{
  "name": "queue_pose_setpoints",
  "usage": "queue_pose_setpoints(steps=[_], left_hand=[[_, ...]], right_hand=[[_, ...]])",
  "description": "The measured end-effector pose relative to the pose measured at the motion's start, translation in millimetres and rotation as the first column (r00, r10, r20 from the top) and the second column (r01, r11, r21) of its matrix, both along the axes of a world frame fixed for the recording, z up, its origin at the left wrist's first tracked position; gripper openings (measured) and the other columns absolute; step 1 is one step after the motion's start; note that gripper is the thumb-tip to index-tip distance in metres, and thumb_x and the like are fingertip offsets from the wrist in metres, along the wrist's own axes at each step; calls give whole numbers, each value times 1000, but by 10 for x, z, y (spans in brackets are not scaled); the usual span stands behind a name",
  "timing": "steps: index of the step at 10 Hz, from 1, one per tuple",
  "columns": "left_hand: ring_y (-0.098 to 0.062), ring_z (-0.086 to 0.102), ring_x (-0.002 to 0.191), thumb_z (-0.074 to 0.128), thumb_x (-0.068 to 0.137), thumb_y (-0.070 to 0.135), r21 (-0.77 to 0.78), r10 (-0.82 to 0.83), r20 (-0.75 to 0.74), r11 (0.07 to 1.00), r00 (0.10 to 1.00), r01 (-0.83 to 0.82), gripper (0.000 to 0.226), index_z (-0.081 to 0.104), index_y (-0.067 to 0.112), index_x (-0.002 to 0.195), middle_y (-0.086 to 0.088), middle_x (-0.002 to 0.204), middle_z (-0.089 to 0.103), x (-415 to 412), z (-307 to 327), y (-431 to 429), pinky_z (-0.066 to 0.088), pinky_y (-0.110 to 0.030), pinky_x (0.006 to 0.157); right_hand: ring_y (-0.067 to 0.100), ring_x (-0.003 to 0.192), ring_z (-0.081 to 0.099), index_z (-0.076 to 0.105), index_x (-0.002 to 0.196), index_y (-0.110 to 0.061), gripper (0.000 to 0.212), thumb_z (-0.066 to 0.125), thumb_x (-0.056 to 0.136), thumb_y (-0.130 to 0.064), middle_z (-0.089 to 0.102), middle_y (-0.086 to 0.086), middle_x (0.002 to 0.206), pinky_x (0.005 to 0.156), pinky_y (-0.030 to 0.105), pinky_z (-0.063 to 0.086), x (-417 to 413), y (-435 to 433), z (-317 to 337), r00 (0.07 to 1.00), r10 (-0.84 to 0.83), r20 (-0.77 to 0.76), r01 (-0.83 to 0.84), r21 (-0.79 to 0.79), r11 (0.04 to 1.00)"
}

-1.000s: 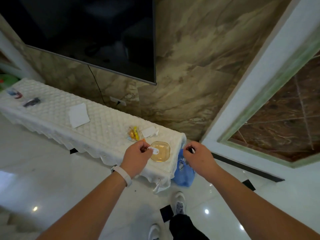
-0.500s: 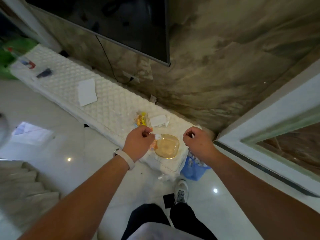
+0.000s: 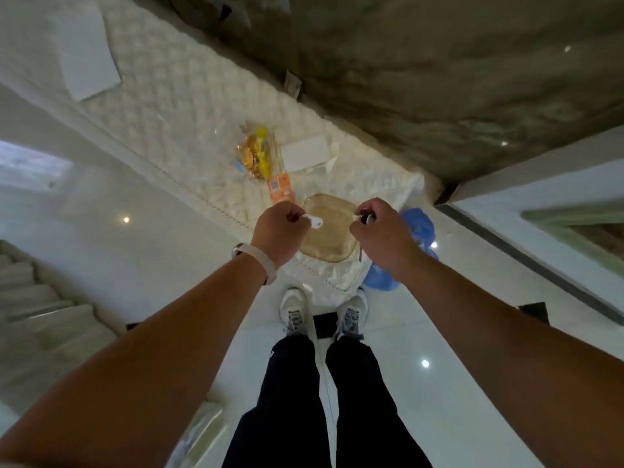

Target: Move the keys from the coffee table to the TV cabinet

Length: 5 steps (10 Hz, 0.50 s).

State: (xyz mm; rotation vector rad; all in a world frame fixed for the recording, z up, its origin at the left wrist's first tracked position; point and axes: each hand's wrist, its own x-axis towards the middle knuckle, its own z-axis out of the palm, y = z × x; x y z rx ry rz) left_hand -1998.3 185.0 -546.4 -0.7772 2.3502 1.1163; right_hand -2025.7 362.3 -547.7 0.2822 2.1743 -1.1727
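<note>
Two hands meet near the middle of the frame, both curled over an amber glass dish (image 3: 329, 238) that sits at the near end of the TV cabinet (image 3: 189, 106). The left hand (image 3: 278, 229), with a pale band on its wrist, pinches a white key (image 3: 312, 222) between thumb and fingers; the key's round head sticks out to the right, above the dish. The right hand (image 3: 380, 231) is closed as well, its fingertips pressed around something small and dark at its upper left edge, too hidden to make out clearly. A thin metal piece hangs just below that hand at the dish's right rim.

The cabinet top wears a white quilted cover and runs from the upper left of the frame down to the centre. On it, just above the dish, lies an orange packet (image 3: 279, 188), and further up a clear bag of yellow and orange sweets (image 3: 255, 157). To the right of the sweets sits a white card (image 3: 305, 153). A white sheet of paper (image 3: 86, 59) lies in the upper left.

Right of the cabinet's end, on the glossy white floor, stands a blue plastic bag (image 3: 418, 228). The person's grey sneakers (image 3: 295, 310) and dark trousers fill the lower centre, toes close to the cabinet's draped edge.
</note>
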Motion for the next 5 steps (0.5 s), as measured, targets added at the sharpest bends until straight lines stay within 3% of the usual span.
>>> queue_pose_setpoints(steps=[2, 3, 4, 5], left_hand=[[-15, 52, 56, 57, 84, 18, 21, -29, 76, 999, 997, 27, 9, 63, 11, 81, 1, 64, 56, 0, -989, -4, 35, -27, 46], [-18, 55, 59, 58, 81, 15, 74, 16, 104, 997, 994, -24, 8, 63, 11, 86, 2, 67, 58, -5, -1222, -40, 42, -30, 52], [-18, 62, 78, 62, 79, 17, 165, 30, 115, 985, 993, -49, 16, 63, 17, 95, 2, 88, 65, 12, -1285, -79, 47, -29, 62], [-18, 57, 105, 62, 82, 20, 112, -65, 58, 992, 996, 59, 29, 60, 20, 111, -2, 116, 60, 81, -1107, -186, 42, -27, 76]], right_hand=[[18, 70, 53, 56, 110, -15, 27, 60, 84, -16, 55, 3, 98, 63, 30, 41, -6, -121, -947, 997, -3, 74, 0, 45, 999], [17, 81, 56, 55, 120, -16, 37, 61, 84, -18, 55, 2, 109, 65, 28, 40, -5, -184, -1198, 994, 48, 103, -54, 61, 997], [23, 103, 59, 54, 124, -16, 43, 64, 83, -22, 57, 6, 122, 76, 27, 40, 28, -211, -1323, 992, 101, 73, -106, 74, 992], [26, 116, 54, 52, 130, -15, 47, 63, 85, -25, 52, 11, 132, 87, 29, 40, 81, -209, -1175, 986, 161, 50, -166, 140, 976]])
